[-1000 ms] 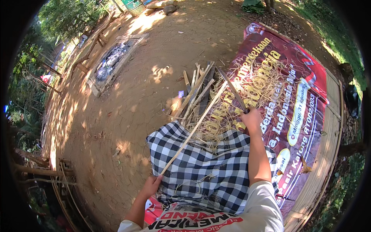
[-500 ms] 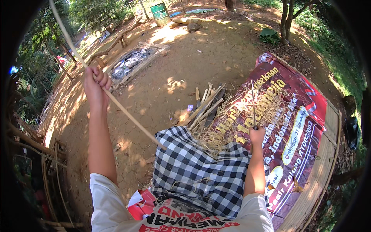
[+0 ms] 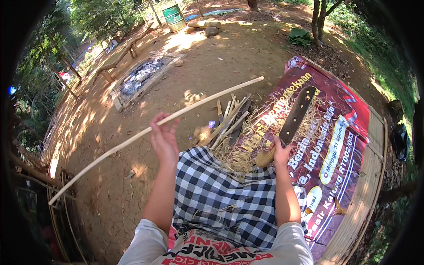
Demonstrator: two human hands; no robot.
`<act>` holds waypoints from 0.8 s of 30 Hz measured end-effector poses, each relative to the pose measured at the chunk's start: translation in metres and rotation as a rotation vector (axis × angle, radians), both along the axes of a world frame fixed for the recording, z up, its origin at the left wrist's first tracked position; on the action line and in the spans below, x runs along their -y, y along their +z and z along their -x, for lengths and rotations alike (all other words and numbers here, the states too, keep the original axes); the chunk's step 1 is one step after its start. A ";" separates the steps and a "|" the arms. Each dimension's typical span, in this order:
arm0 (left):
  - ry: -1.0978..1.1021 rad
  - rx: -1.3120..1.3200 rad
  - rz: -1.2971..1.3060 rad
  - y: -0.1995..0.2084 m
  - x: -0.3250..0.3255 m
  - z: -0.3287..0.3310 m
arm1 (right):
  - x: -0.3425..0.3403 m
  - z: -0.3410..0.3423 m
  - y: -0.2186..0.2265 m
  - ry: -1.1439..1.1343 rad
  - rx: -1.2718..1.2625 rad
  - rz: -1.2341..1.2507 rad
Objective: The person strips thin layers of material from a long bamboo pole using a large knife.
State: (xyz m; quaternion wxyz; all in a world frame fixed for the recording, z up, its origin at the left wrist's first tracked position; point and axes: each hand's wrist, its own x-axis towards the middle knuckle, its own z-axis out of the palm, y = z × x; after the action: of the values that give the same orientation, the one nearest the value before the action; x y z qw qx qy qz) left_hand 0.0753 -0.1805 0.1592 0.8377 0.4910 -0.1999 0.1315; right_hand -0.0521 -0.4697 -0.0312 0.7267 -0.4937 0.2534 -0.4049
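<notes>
My left hand (image 3: 164, 142) holds a long, thin, peeled wooden stick (image 3: 216, 96) near its middle, with the fingers loosely about it. The stick slants across the view, its far end up to the right and its other end low on the left. In my right hand (image 3: 282, 153) is a machete (image 3: 298, 114) with a dark, broad blade and a brown wooden handle. Its blade points up and away, apart from the stick. A black-and-white checkered cloth (image 3: 221, 190) covers my lap. Pale shavings (image 3: 245, 161) lie just beyond it and around the machete.
A printed maroon banner (image 3: 340, 185) lies over a bamboo platform (image 3: 349, 229) on the right. Split wood pieces (image 3: 230, 121) rest on the dirt ahead. Farther off are an ash-filled fire pit (image 3: 143, 75), a green drum (image 3: 174, 18) and a log rail (image 3: 117, 62).
My left hand has come down and inward, and the stick has swung from steeply upright to slanting up rightward. The machete has turned from edge-on to show its flat side.
</notes>
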 end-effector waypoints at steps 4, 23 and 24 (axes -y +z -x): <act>-0.301 -0.102 -0.145 -0.073 0.025 0.025 | -0.026 0.001 0.029 0.010 0.123 -0.035; -1.293 -0.458 -0.941 -0.117 0.044 0.125 | 0.019 0.012 0.024 -0.062 0.286 -0.537; -1.276 -0.416 -1.056 -0.099 0.032 0.129 | 0.023 0.014 0.022 -0.090 0.288 -0.537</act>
State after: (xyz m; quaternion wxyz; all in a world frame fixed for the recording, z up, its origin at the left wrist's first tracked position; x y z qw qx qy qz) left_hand -0.0535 -0.2124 0.0606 0.4324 0.6245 -0.3154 -0.5688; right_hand -0.0663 -0.4926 -0.0096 0.8410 -0.2100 0.2674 -0.4208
